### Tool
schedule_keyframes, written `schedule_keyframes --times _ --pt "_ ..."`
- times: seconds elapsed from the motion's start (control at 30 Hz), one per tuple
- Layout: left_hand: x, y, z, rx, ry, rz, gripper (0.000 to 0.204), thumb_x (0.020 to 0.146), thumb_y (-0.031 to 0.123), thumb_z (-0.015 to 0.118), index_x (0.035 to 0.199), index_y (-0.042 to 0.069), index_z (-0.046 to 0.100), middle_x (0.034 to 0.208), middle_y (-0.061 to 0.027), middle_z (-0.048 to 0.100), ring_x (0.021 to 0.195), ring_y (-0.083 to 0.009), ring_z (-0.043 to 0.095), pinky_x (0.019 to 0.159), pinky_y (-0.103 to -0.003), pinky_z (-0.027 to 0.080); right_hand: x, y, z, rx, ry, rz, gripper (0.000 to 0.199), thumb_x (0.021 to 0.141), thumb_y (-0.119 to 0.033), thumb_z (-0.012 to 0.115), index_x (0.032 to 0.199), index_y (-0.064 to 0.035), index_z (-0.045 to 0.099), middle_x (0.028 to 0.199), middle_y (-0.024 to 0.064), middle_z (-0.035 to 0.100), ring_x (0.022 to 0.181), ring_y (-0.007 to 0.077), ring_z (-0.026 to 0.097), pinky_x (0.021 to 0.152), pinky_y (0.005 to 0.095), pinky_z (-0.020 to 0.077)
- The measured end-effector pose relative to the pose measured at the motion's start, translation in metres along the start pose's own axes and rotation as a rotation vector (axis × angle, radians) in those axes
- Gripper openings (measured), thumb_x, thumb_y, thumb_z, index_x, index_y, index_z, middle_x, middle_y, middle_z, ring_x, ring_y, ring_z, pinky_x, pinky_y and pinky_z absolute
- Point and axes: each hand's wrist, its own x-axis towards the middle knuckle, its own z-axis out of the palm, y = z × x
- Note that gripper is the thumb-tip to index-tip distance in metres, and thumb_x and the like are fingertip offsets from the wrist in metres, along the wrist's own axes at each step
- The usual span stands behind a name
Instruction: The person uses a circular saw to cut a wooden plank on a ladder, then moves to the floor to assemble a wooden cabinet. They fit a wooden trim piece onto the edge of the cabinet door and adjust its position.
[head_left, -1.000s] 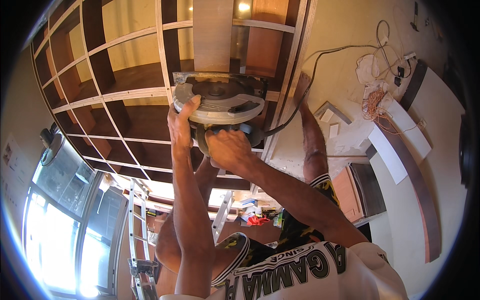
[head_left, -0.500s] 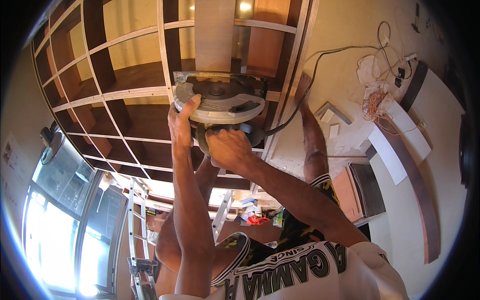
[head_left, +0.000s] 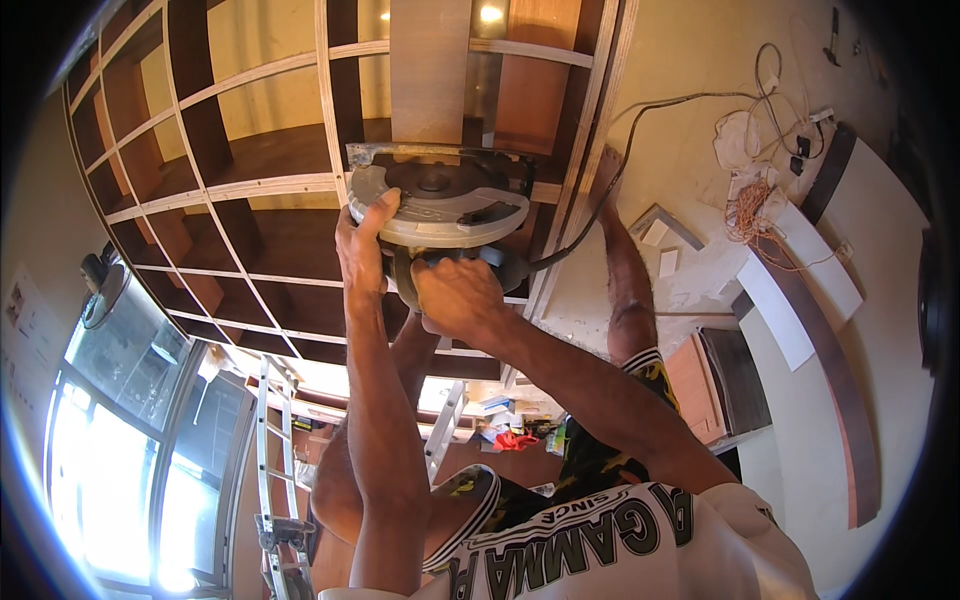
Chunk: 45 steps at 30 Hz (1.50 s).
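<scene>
A circular saw (head_left: 440, 210) with a grey guard sits at the end of a long brown board (head_left: 428, 75) that lies over a wooden grid frame (head_left: 270, 195). My left hand (head_left: 365, 245) grips the saw's left side, with the thumb on the guard. Wrapped round the rear handle is my right hand (head_left: 460, 298); its fingertips are partly hidden. The saw's black cord (head_left: 625, 150) runs off to the right. The contact between blade and board is hidden under the guard.
On the right floor lie a tangle of orange string (head_left: 748, 212), long curved boards (head_left: 830, 370), pale offcuts and a hammer (head_left: 832, 40). An aluminium ladder (head_left: 268, 430) stands at lower left near the window. My bare foot and leg (head_left: 625, 265) are beside the frame's right edge.
</scene>
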Motion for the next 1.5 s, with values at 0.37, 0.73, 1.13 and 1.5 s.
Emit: schedule_keyframes --times 0.37,0.73,1.13,1.5 --pt "-0.0006 0.0021 -0.0014 0.015 0.009 -0.002 0.066 0.084 0.049 0.079 0.124 -0.001 0.064 0.093 -0.004 0.065 0.075 -0.0125 0.06 0.06 -0.027 0.044 0.0014 0.0015 0.0019 0.001 0.013 -0.013 0.02 0.088 -0.016 0.06 0.091 -0.0006 0.073 0.082 0.0232 0.076 0.079 0.0358 0.078 0.07 0.0478 0.0612" --pt "0.0022 0.0016 -0.003 -0.09 0.034 -0.063 0.056 0.082 0.033 0.084 0.12 -0.005 0.067 0.105 -0.0103 0.07 0.093 -0.0195 0.064 0.087 -0.033 0.05 0.0063 0.0021 -0.0015 0.041 -0.139 0.034 0.044 0.073 -0.016 0.081 0.111 0.0013 0.067 0.085 0.0244 0.075 0.086 0.0413 0.077 0.08 0.0506 0.0596" --pt "0.0022 0.0015 -0.0045 -0.077 0.042 -0.044 0.058 0.083 0.035 0.084 0.122 -0.005 0.066 0.104 -0.0102 0.069 0.091 -0.0187 0.064 0.084 -0.032 0.051 0.0065 0.0035 0.0007 0.013 -0.091 -0.004 0.03 0.077 -0.014 0.073 0.104 0.0002 0.069 0.084 0.0236 0.075 0.082 0.0398 0.077 0.076 0.0495 0.0605" --pt "0.0009 0.0011 -0.0018 -0.019 0.035 0.015 0.064 0.089 0.049 0.075 0.126 -0.001 0.064 0.099 -0.0048 0.068 0.082 -0.0131 0.063 0.063 -0.026 0.045 0.0057 0.002 0.001 -0.023 -0.015 -0.027 0.018 0.085 -0.015 0.063 0.091 -0.0011 0.074 0.082 0.0226 0.076 0.078 0.0361 0.078 0.07 0.0477 0.0617"
